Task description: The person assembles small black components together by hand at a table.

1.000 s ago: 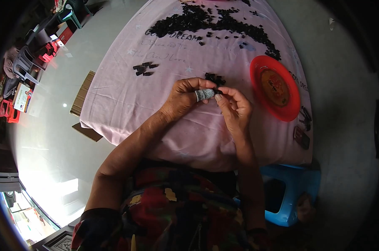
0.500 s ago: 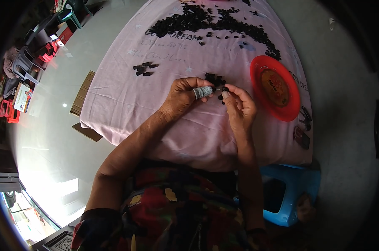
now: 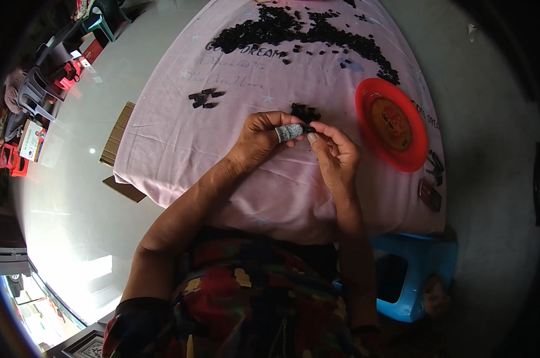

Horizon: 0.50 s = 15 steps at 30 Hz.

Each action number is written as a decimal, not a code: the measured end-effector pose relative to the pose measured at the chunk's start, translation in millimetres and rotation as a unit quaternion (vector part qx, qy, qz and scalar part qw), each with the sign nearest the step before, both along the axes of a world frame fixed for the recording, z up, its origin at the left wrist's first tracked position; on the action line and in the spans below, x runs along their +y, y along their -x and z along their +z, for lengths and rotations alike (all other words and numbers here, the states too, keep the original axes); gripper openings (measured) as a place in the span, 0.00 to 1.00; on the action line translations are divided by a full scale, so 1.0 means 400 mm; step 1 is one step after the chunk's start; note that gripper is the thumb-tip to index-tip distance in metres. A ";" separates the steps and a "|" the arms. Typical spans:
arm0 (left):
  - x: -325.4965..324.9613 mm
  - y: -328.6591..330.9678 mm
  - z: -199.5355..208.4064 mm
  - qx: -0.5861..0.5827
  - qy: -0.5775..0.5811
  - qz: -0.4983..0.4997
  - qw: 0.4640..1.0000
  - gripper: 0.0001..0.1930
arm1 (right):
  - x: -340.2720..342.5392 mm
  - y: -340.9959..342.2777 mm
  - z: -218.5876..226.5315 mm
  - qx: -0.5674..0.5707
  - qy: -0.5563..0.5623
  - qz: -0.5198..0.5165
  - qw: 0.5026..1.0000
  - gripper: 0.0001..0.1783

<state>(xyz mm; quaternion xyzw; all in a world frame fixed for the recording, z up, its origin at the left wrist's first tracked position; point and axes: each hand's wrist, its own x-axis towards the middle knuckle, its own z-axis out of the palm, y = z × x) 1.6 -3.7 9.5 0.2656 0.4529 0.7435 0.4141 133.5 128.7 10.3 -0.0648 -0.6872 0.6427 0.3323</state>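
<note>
Daylight from a bright opening (image 3: 40, 307) at the lower left glared off the pale floor (image 3: 67, 197), and along that side of the room stood a grey chair (image 3: 36, 89), a red stool (image 3: 12, 160) and a white printed box (image 3: 32, 140). Flattened cardboard (image 3: 116, 132) lay beside the table, which wore a pink cloth (image 3: 174, 155) with lettering and pale stars, creased near the seated person.

At the middle of the near half, the left hand (image 3: 259, 136), one digit wrapped in a grey speckled cover (image 3: 289, 132), met the right hand (image 3: 339, 152). Both had their fingertips pinched together around a small black piece (image 3: 310, 129), mostly hidden between them; I could not tell how much of it each hand gripped.

The handling looked to be in mid-course. A little cluster of black pieces (image 3: 305, 111) lay just beyond the fingers, and a few longer black pieces (image 3: 208, 92) sat apart to the left, perhaps already dealt with. Far more remained in the broad black heap (image 3: 258, 33) at the far end, so most seemed unhandled.

On the right rested a red plate (image 3: 366, 122), then a dark tool (image 3: 435, 168) and a small dark red device (image 3: 429, 196); a blue stool (image 3: 418, 262) stood below the table's edge.
</note>
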 end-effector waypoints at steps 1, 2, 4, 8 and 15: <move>0.002 -0.002 -0.001 -0.002 -0.001 0.004 1.000 0.09 | 0.000 0.000 0.001 0.000 0.000 -0.001 1.000 0.14; 0.004 -0.003 -0.002 -0.004 -0.002 0.009 1.000 0.09 | 0.000 -0.001 0.001 0.003 -0.002 0.001 1.000 0.14; 0.004 0.000 -0.006 -0.006 -0.006 0.005 1.000 0.08 | -0.001 -0.001 0.001 0.005 -0.002 0.003 1.000 0.14; 0.001 -0.001 -0.005 0.006 -0.003 0.004 1.000 0.08 | -0.004 0.001 0.002 -0.004 -0.005 -0.004 1.000 0.14; 0.008 -0.006 -0.008 0.014 -0.009 0.015 1.000 0.08 | -0.006 -0.002 0.007 -0.015 0.015 -0.006 1.000 0.12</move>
